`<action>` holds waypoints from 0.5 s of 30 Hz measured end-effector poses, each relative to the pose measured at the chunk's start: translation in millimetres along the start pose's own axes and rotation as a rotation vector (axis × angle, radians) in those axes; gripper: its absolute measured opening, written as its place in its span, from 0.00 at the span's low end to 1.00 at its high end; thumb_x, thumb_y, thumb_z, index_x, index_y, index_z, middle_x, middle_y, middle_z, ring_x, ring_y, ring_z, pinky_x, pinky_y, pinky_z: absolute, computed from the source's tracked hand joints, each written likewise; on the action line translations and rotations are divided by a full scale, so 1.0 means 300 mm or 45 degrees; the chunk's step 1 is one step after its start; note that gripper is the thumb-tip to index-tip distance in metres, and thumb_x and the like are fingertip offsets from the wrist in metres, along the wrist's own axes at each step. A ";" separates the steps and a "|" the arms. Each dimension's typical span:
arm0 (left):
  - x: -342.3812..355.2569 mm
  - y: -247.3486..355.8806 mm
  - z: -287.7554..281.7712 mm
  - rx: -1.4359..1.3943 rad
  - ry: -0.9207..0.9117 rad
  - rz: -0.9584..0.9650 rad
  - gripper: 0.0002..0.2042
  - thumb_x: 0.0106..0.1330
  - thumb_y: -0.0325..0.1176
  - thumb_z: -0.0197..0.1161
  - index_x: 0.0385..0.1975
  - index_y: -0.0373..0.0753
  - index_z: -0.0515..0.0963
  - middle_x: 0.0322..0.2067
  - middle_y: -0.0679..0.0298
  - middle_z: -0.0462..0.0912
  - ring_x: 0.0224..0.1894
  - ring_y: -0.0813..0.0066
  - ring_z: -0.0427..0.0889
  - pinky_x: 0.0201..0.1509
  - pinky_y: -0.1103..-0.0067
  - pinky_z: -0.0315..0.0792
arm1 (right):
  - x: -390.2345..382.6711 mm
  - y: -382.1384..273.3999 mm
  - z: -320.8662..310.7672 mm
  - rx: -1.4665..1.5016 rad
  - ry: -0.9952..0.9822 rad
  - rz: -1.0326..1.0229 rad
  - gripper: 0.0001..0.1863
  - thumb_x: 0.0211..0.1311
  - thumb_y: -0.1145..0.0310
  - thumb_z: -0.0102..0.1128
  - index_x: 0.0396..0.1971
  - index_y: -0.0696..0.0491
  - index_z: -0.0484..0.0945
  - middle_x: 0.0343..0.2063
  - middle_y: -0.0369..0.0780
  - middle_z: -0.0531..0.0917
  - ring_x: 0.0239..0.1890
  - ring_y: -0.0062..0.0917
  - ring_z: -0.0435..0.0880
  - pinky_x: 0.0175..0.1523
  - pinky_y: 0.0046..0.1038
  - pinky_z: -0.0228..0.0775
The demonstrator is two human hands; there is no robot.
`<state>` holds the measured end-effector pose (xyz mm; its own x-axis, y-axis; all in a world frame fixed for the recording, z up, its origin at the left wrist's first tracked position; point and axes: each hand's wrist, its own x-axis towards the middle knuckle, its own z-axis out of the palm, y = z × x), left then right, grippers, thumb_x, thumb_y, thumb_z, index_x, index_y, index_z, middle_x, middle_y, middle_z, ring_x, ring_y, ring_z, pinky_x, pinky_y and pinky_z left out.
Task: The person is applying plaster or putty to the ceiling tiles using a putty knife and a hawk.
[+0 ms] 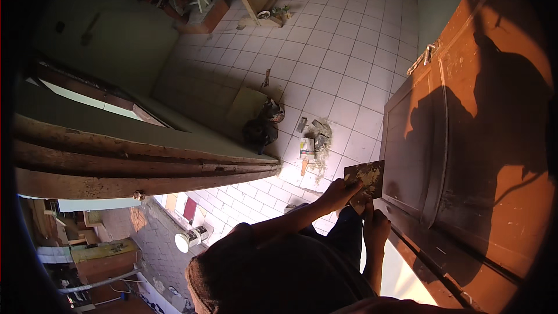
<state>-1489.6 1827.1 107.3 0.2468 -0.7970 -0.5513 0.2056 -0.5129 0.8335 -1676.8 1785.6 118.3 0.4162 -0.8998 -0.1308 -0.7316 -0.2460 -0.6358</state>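
My left hand (337,195) is closed on the near left edge of a dark, square plate (371,175) smeared with pale, crusty paste. My right hand (379,222) is just below the plate, its fingers curled. A small tan shape lies between it and the plate, and I cannot make out what the fingers hold. Right beside the plate stands a brown panelled door (410,145), partly in sunlight and crossed by my shadow. On the tiled floor ahead lie a paintbrush with a wooden handle (304,166), a small white package (307,148) and dark lumps in spilled grey material (322,136).
Two dark, rounded bundles (260,131) sit beside the door frame (145,166) on the left. Behind me to the left stands a white bucket (190,238). A metal latch (429,53) juts from the door. Planks and a brick-coloured block (206,16) are at the far wall.
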 end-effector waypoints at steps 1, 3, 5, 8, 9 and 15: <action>0.011 0.017 0.021 -0.026 0.055 -0.009 0.24 0.71 0.50 0.60 0.50 0.32 0.79 0.38 0.61 0.85 0.40 0.78 0.82 0.44 0.77 0.76 | 0.033 0.005 -0.036 0.000 -0.060 -0.036 0.30 0.72 0.49 0.50 0.18 0.59 0.79 0.17 0.53 0.80 0.23 0.50 0.82 0.31 0.47 0.70; 0.011 0.062 0.057 -0.017 0.102 0.014 0.23 0.71 0.49 0.60 0.50 0.32 0.78 0.38 0.61 0.85 0.41 0.78 0.82 0.44 0.77 0.77 | 0.088 0.009 -0.099 0.008 -0.191 -0.025 0.30 0.72 0.49 0.49 0.20 0.59 0.79 0.20 0.54 0.81 0.28 0.52 0.82 0.34 0.49 0.70; 0.003 0.103 0.072 -0.106 0.209 0.108 0.24 0.72 0.52 0.55 0.45 0.33 0.81 0.27 0.54 0.86 0.33 0.68 0.86 0.36 0.72 0.78 | 0.135 -0.015 -0.137 -0.013 -0.262 -0.038 0.30 0.72 0.48 0.48 0.19 0.58 0.78 0.21 0.54 0.81 0.29 0.52 0.82 0.34 0.49 0.70; 0.022 0.107 0.041 -0.017 0.245 0.168 0.24 0.72 0.53 0.56 0.47 0.34 0.80 0.25 0.58 0.83 0.29 0.74 0.84 0.33 0.74 0.76 | 0.195 0.018 -0.117 -0.111 -0.335 -0.186 0.30 0.73 0.47 0.46 0.20 0.57 0.77 0.21 0.54 0.81 0.30 0.53 0.82 0.35 0.51 0.71; 0.021 0.127 0.039 -0.112 0.247 0.132 0.25 0.71 0.54 0.57 0.47 0.34 0.79 0.25 0.59 0.83 0.29 0.75 0.83 0.33 0.74 0.76 | 0.211 0.007 -0.126 -0.119 -0.385 -0.149 0.30 0.73 0.47 0.46 0.21 0.57 0.78 0.21 0.54 0.81 0.30 0.53 0.82 0.35 0.51 0.71; 0.021 0.279 -0.014 -0.432 0.391 -0.064 0.33 0.66 0.56 0.64 0.52 0.27 0.75 0.41 0.57 0.84 0.41 0.73 0.82 0.43 0.77 0.76 | 0.333 -0.095 -0.169 -0.251 -0.394 -0.537 0.21 0.75 0.55 0.44 0.33 0.56 0.78 0.25 0.52 0.81 0.30 0.51 0.82 0.32 0.49 0.71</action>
<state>-1466.8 1780.4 173.5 0.4871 -0.6163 -0.6188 0.5102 -0.3742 0.7744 -1641.7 1684.6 162.1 0.8121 -0.5684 -0.1321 -0.5422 -0.6513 -0.5308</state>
